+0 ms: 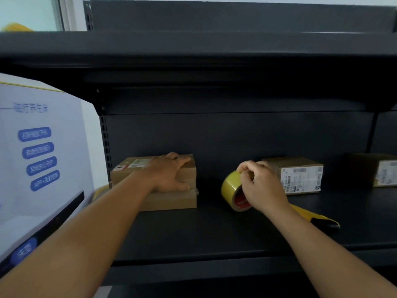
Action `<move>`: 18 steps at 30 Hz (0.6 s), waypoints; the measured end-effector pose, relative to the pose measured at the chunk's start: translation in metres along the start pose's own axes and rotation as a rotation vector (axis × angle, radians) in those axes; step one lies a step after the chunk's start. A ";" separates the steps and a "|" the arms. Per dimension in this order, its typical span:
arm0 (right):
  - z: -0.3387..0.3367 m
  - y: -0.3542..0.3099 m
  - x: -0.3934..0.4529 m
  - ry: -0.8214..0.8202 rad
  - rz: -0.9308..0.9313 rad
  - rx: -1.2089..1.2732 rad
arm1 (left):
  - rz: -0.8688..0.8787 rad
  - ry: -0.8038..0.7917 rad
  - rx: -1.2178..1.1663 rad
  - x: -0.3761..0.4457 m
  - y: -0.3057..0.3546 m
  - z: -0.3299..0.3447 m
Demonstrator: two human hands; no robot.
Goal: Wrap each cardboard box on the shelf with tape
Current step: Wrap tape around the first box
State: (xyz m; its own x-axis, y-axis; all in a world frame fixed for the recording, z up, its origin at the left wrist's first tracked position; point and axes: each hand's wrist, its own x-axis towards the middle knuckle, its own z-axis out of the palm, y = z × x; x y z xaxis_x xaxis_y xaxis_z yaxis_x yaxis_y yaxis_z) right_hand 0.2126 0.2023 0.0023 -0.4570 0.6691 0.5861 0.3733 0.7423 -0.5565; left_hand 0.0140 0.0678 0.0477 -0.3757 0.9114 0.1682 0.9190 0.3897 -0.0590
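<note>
Two brown cardboard boxes are stacked at the left of the dark shelf (214, 231). My left hand (171, 173) lies over the upper box (129, 171), fingers on its top and thumb on its front face. The lower box (171, 202) sticks out beneath it. My right hand (261, 186) holds a yellow tape roll (231, 188) upright above the shelf, fingertips pinching at the roll's top edge. A second cardboard box with a white label (300, 175) stands just behind that hand. A third labelled box (378, 168) sits at the far right.
A yellow and black utility knife (315, 218) lies on the shelf under my right wrist. A large white carton with blue printed labels (38, 158) stands left of the shelf upright. Another shelf board (193, 46) hangs overhead.
</note>
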 end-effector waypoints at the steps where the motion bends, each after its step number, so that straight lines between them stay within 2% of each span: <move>1: -0.001 -0.001 0.000 0.001 0.001 -0.026 | 0.008 0.005 -0.008 0.002 -0.003 0.001; 6: 0.000 -0.006 -0.004 0.014 0.018 -0.061 | 0.001 0.028 0.131 0.011 -0.008 0.003; 8: 0.001 -0.007 -0.005 0.028 0.022 -0.069 | 0.019 0.088 0.125 0.009 0.001 0.004; 12: 0.002 -0.008 -0.006 0.048 0.058 -0.105 | 0.263 0.283 -0.035 0.000 0.035 0.011; 14: 0.003 -0.011 -0.006 0.064 0.076 -0.126 | 0.346 0.248 -0.149 -0.002 0.053 0.016; 16: 0.004 -0.014 -0.008 0.087 0.096 -0.122 | 0.354 0.128 -0.308 -0.004 0.070 0.022; 18: 0.006 -0.018 -0.010 0.105 0.114 -0.111 | 0.354 0.071 -0.481 -0.004 0.084 0.030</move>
State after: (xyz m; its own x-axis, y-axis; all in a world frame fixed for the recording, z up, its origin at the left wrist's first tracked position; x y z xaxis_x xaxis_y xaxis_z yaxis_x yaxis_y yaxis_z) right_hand 0.2053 0.1815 0.0029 -0.3215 0.7450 0.5844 0.5078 0.6566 -0.5577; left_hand 0.0890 0.1002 0.0130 -0.0429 0.9573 0.2860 0.9438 -0.0551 0.3258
